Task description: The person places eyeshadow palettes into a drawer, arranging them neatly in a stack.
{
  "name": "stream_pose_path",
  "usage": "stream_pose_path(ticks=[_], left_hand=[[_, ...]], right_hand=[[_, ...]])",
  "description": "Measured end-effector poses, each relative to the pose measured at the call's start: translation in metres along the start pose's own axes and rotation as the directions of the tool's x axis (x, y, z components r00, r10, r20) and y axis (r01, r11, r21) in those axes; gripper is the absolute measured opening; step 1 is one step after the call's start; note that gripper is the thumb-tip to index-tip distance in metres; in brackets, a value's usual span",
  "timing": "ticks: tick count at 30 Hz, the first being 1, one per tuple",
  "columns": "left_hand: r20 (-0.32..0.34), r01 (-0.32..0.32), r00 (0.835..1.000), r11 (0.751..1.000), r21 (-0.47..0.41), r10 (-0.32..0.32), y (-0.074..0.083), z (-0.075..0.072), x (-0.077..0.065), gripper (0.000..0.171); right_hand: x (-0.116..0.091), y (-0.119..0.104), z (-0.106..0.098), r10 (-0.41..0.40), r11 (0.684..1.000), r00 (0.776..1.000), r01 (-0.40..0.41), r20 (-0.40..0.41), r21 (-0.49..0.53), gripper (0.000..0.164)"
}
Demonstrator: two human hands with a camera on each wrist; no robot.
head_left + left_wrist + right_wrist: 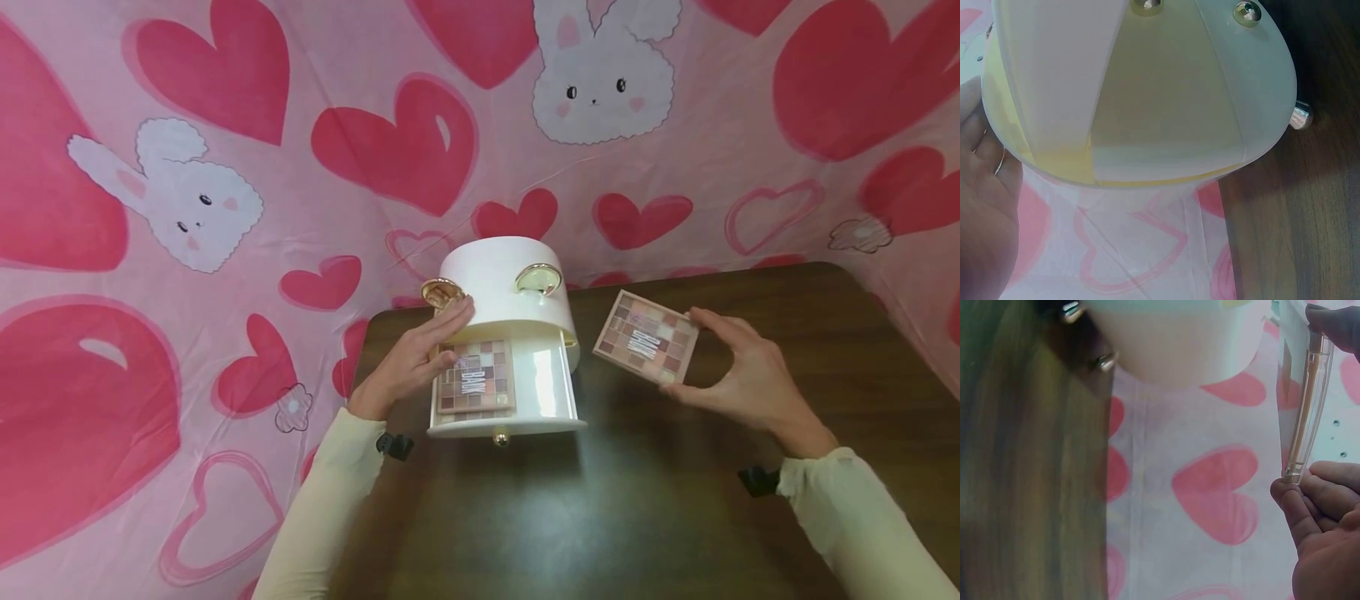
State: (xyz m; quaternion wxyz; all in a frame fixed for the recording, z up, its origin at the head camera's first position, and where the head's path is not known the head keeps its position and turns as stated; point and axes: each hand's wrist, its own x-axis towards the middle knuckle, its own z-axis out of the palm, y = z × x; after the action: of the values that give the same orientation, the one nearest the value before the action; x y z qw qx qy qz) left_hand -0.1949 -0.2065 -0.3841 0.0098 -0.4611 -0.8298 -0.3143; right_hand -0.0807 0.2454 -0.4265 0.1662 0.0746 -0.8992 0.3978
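Note:
A white rounded organizer box (502, 283) stands on the table with its drawer (543, 392) pulled out. In the drawer's left part lies a square eyeshadow palette (474, 379); the edge of a similar one shows beneath it. My left hand (408, 358) rests against the box's left side, fingers straight and together. In the left wrist view, that hand (988, 206) touches the box wall. To the right of the box, my right hand (750, 383) pinches another eyeshadow palette (645, 337) above the table. The right wrist view shows this palette (1305, 412) edge-on between thumb and fingers.
Two gold-rimmed pieces, one on the left (442, 292) and one on the right (538, 280), stick out from the box's top. A gold knob (501, 436) sits on the drawer front. Behind the dark wooden table (637, 508) hangs a pink cloth (345, 192) with hearts and rabbits.

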Motion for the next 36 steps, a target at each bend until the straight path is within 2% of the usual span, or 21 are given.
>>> stream_pose_path(ticks=[9,15,21,36], left_hand=[[0.003,0.003,1.0,1.0,0.002,-0.003,-0.001,0.0,0.001,0.072],[0.004,0.005,1.0,1.0,0.004,-0.005,-0.001,0.0,0.0,0.074],[0.007,-0.005,1.0,1.0,0.004,0.005,-0.002,0.001,0.0,0.072],[0.002,-0.02,1.0,1.0,0.011,0.02,-0.002,0.0,0.0,0.073]], right_hand=[[0.001,-0.019,0.002,-0.097,0.995,0.995,0.097,-0.01,0.037,0.108],[0.003,-0.034,0.008,-0.149,0.987,0.987,0.145,0.065,0.067,0.108],[0.009,-0.048,0.014,-0.216,0.97,0.972,0.202,0.095,0.137,0.106],[0.02,-0.07,0.038,-0.264,0.95,0.946,0.22,0.189,0.223,0.101]])
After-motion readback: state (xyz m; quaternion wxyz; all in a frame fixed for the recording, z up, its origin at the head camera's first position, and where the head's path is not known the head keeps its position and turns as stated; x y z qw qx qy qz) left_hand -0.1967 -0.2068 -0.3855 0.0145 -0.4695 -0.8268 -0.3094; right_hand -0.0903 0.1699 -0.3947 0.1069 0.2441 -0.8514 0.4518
